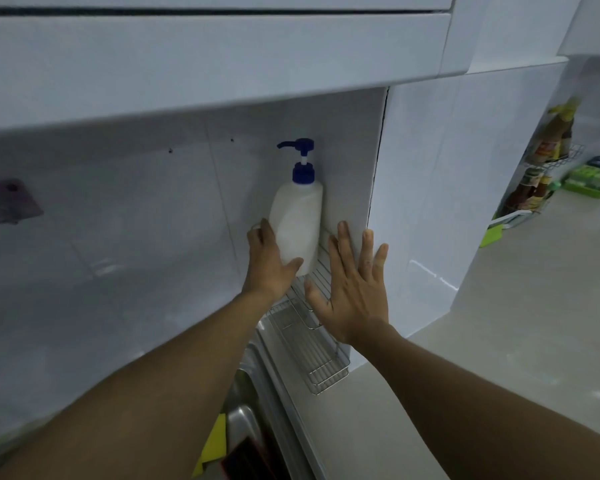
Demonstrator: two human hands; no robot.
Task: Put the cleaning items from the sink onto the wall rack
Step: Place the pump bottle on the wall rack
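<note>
Pump bottle [297, 216]: white body, blue pump head, upright at the far end of the wire wall rack [326, 368], in the corner where the back wall meets the side wall.

Left hand [267, 261]: grips the lower body of the bottle, with the thumb across the front and the fingers [257, 232] curled round the left side.

Right hand [355, 292]: holds nothing. Its fingers [368, 244] are straight and spread wide, with the palm towards the side wall tile above the rack. Whether it touches the tile cannot be told.

Wall rack: chrome wire, fixed along the side wall above the worktop's [430, 393] left edge. Its near end is bare.

Sink [246, 420]: steel, below the rack. It holds a yellow sponge [215, 441] and a dark, red-edged item [243, 459] of unclear kind.

Worktop, far right corner: sauce bottles [548, 140] on a wire stand, with a green tray [582, 183] beside them.

Back wall, left: adhesive hook plate [9, 201].
</note>
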